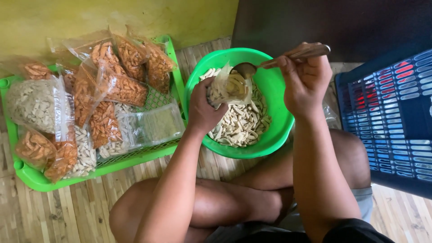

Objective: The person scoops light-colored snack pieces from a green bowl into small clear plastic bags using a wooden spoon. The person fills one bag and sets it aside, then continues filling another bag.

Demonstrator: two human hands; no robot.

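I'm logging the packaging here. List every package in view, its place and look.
Open bag: clear plastic, held by left hand over the green bowl, part-filled with pale sticks.
Orange-snack bags: clear, piled in the green tray, left.
Pale-snack bags: clear, tray's left side.
Flat bag: clear, tray's right edge.

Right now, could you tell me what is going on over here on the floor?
A person sits cross-legged on the floor. The left hand holds a small clear bag open over a green bowl of pale snack sticks. The right hand holds a metal spoon at the bag's mouth. Beside the bowl, a green tray carries filled bags of orange and pale snacks. A blue crate stands on the other side.
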